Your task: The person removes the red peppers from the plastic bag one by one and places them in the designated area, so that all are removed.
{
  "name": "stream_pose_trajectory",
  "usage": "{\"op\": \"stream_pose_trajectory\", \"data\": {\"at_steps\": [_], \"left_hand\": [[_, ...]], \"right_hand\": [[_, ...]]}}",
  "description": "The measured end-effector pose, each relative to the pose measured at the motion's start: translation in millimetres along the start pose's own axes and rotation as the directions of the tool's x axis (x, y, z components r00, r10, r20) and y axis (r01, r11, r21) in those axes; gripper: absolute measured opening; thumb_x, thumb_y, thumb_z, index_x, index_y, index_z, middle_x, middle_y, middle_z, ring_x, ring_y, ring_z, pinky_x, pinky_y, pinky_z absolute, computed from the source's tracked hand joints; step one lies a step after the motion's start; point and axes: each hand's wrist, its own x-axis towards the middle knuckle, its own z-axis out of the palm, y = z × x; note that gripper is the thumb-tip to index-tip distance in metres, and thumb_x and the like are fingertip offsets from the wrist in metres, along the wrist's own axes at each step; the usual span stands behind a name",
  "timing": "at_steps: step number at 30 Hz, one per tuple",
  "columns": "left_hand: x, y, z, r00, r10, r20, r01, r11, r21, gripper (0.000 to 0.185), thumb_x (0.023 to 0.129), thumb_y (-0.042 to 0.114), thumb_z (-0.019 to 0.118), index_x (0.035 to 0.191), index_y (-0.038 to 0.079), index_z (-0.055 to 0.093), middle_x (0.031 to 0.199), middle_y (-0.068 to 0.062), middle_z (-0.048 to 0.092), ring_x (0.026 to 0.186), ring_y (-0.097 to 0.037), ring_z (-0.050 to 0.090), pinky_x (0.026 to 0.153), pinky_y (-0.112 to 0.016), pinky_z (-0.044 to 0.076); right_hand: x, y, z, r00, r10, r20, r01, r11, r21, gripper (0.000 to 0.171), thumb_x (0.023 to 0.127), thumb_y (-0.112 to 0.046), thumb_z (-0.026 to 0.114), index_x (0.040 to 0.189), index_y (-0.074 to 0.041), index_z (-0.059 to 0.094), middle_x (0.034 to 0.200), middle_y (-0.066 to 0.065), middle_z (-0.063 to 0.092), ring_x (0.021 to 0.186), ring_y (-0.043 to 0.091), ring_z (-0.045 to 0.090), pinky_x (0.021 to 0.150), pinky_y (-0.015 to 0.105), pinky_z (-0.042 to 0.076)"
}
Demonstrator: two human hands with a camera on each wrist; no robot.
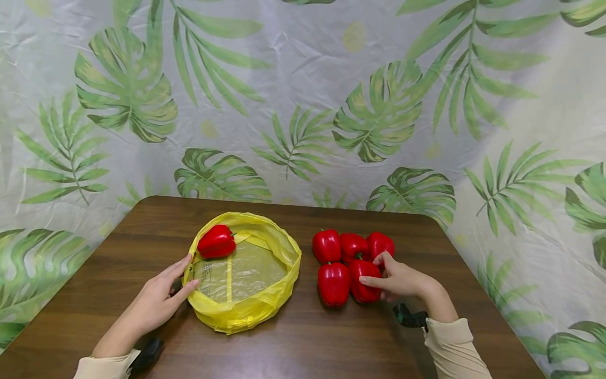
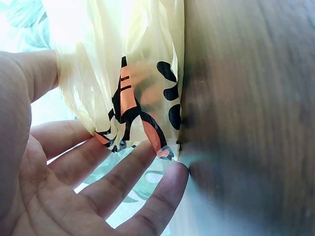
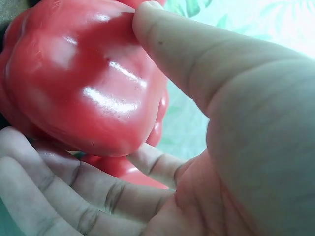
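Note:
A yellow plastic bag [image 1: 246, 310], rolled down and open, lies on the brown table [image 1: 303, 347] with one red bell pepper [image 1: 216, 241] inside at its back left. My left hand [image 1: 186, 275] rests against the bag's left rim with straight fingers [image 2: 123, 182]; the bag's printed plastic [image 2: 133, 98] hangs just past them. Several more red peppers [image 1: 326, 245] stand grouped to the right. My right hand [image 1: 374, 269] grips the front right pepper [image 1: 363, 288], thumb on one side and fingers [image 3: 74, 191] curled under the pepper [image 3: 83, 83].
A leaf-patterned sheet [image 1: 303, 105] hangs behind and beside the table. The table's back edge runs just behind the bag and the peppers. Bare wood lies in front of both hands and between the bag and the pepper group.

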Motion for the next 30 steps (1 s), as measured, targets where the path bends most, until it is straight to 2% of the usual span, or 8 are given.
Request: {"op": "stream_pose_trajectory", "data": {"at_steps": [8, 15, 18, 23, 30], "left_hand": [[1.4, -0.2, -0.1, 1.0, 0.004, 0.0, -0.004, 1.0, 0.001, 0.071, 0.107, 0.033, 0.068, 0.163, -0.002, 0.042, 0.164, -0.03, 0.046, 0.142, -0.053, 0.054, 0.094, -0.058, 0.062], [1.8, -0.7, 0.3, 1.0, 0.003, 0.003, -0.003, 1.0, -0.003, 0.071, 0.107, 0.033, 0.068, 0.162, -0.002, 0.042, 0.164, -0.031, 0.046, 0.143, -0.053, 0.054, 0.094, -0.058, 0.063], [1.5, -0.9, 0.0, 1.0, 0.001, 0.002, -0.001, 1.0, -0.005, 0.071, 0.107, 0.033, 0.069, 0.163, -0.002, 0.042, 0.164, -0.031, 0.046, 0.142, -0.053, 0.054, 0.094, -0.058, 0.063], [0.8, -1.3, -0.7, 1.0, -0.002, -0.003, 0.002, 1.0, -0.004, 0.071, 0.107, 0.033, 0.069, 0.163, -0.001, 0.042, 0.164, -0.031, 0.046, 0.141, -0.054, 0.055, 0.093, -0.058, 0.063], [1.3, -0.8, -0.4, 1.0, 0.005, 0.0, -0.005, 1.0, -0.012, 0.071, 0.107, 0.032, 0.069, 0.163, -0.002, 0.042, 0.164, -0.031, 0.045, 0.143, -0.054, 0.054, 0.093, -0.058, 0.063]], "right_hand": [[-2.8, -3.0, -1.4, 1.0, -0.005, -0.004, 0.005, 1.0, -0.009, 0.065, 0.101, -0.047, 0.074, 0.131, -0.002, 0.038, 0.083, 0.012, 0.073, 0.07, 0.023, 0.072, 0.073, 0.039, 0.065], [-4.7, -15.2, -14.8, 1.0, 0.0, -0.025, -0.002, 0.997, -0.071, 0.072, 0.102, -0.05, 0.072, 0.14, -0.002, 0.035, 0.085, 0.011, 0.07, 0.076, 0.023, 0.071, 0.075, 0.037, 0.06], [-3.1, -26.2, -20.8, 0.999, -0.014, -0.044, 0.01, 0.994, -0.104, 0.076, 0.103, -0.05, 0.07, 0.147, -0.002, 0.032, 0.083, 0.01, 0.067, 0.075, 0.021, 0.066, 0.074, 0.036, 0.057], [4.0, -51.8, -26.4, 0.996, -0.071, -0.061, 0.063, 0.99, -0.126, 0.08, 0.104, -0.05, 0.068, 0.156, -0.003, 0.029, 0.09, 0.012, 0.066, 0.075, 0.022, 0.064, 0.074, 0.034, 0.056], [22.7, -91.9, -22.5, 0.987, -0.148, -0.067, 0.139, 0.983, -0.12, 0.076, 0.106, -0.049, 0.066, 0.16, -0.01, 0.031, 0.11, 0.021, 0.07, 0.087, 0.029, 0.071, 0.084, 0.044, 0.062]]}}
